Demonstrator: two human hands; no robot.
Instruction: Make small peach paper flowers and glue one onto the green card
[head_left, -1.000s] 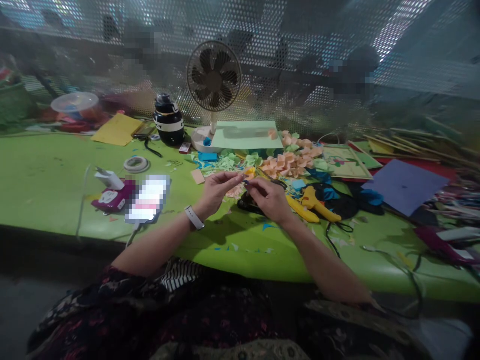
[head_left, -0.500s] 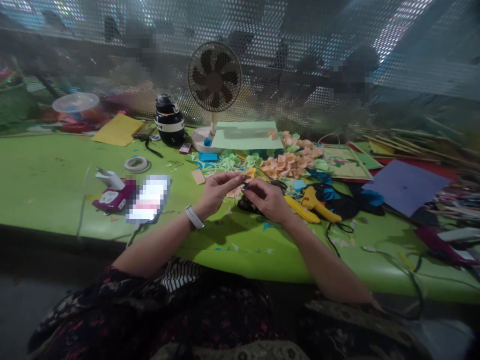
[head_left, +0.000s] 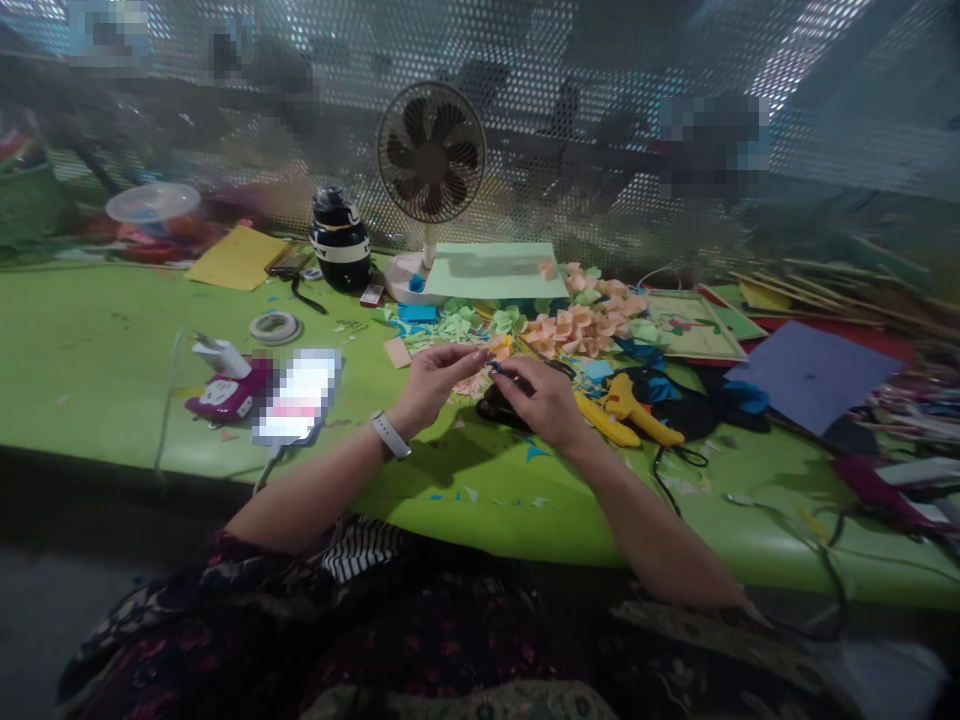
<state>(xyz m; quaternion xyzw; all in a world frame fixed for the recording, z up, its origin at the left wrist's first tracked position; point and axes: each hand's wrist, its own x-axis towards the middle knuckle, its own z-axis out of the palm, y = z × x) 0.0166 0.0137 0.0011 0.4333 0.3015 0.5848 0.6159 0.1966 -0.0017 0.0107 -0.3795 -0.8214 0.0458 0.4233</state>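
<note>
My left hand [head_left: 441, 388] and my right hand [head_left: 534, 400] meet over the green table [head_left: 480, 520], fingertips almost touching. A small dark blue piece [head_left: 495, 368], perhaps paper, shows at the tips of my right thumb and forefinger. My left thumb and forefinger are pinched together just beside it; what lies between them is too small to make out. Behind the hands lies a heap of folded peach paper pieces [head_left: 577, 328] and green paper pieces [head_left: 461, 322]. A yellow glue gun [head_left: 626, 400] rests right of my right hand. A dark object under that hand is partly hidden.
A fan [head_left: 431, 155] and a black bottle [head_left: 339, 245] stand at the back. On the left are a tape roll [head_left: 274, 328], a phone [head_left: 300, 395] and a purple power strip [head_left: 229, 395]. Purple paper [head_left: 814, 372] and cables lie on the right.
My right hand has turned slightly and its fingertips have shifted a little right, so more of the blue piece shows. My left hand stays almost in place.
</note>
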